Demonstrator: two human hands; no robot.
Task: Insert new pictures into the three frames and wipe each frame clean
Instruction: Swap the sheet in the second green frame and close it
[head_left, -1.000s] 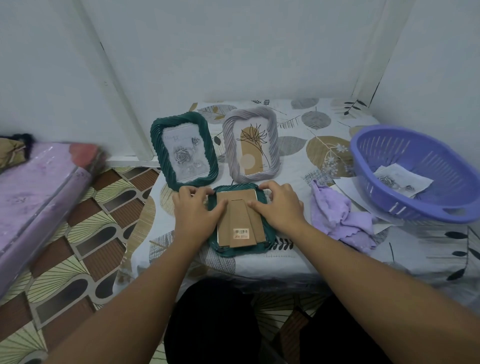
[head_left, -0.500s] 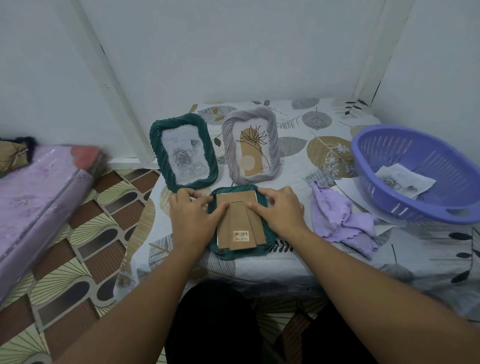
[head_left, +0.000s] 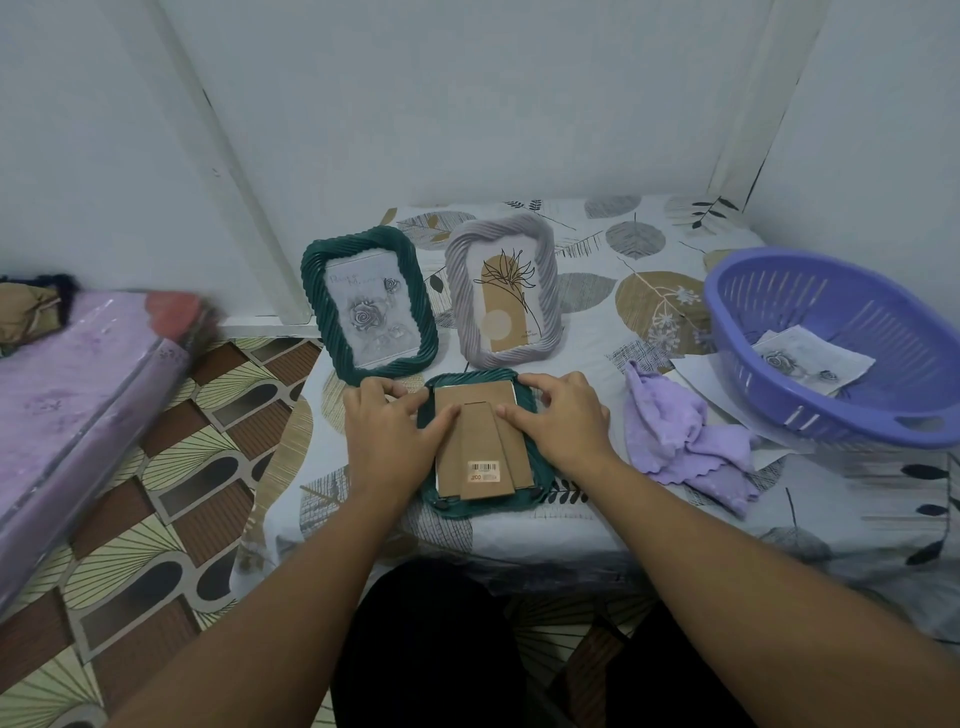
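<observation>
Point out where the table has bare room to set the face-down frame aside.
Free: the cloth between the grey frame and the basket, and behind both standing frames. Crowded: the near edge, with both hands on the face-down frame and the purple rag beside it.

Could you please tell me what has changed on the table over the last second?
Very little: both hands, left hand and right hand, remain on the face-down green frame, pressing its cardboard backing. The two other frames, purple cloth and basket stayed put.
</observation>
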